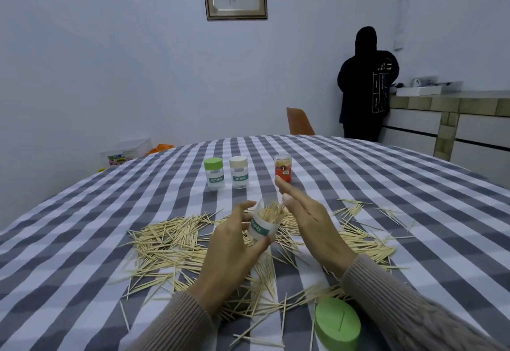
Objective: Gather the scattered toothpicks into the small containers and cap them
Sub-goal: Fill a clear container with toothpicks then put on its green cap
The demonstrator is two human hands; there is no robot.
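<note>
A green cap point(338, 321) lay nearest on the desk point(82, 226), among scattered toothpicks point(171, 243). Above them the left hand point(234, 248) curled its fingers round an open jar point(263, 225), tilted and holding toothpicks. The right hand point(309, 215) hovered just beside its mouth, fingers straight. Farther back stood a green-capped jar point(214, 174), a white-capped jar point(239, 171) and a red jar point(283, 168).

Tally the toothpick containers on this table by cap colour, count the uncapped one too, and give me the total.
Green-capped container: 1
Cream-capped container: 1
Red container with clear cap: 1
Uncapped container, gripped by the left hand, with toothpicks in it: 1
Total: 4 containers
One loose green cap lies near the right sleeve, on no container.
</note>
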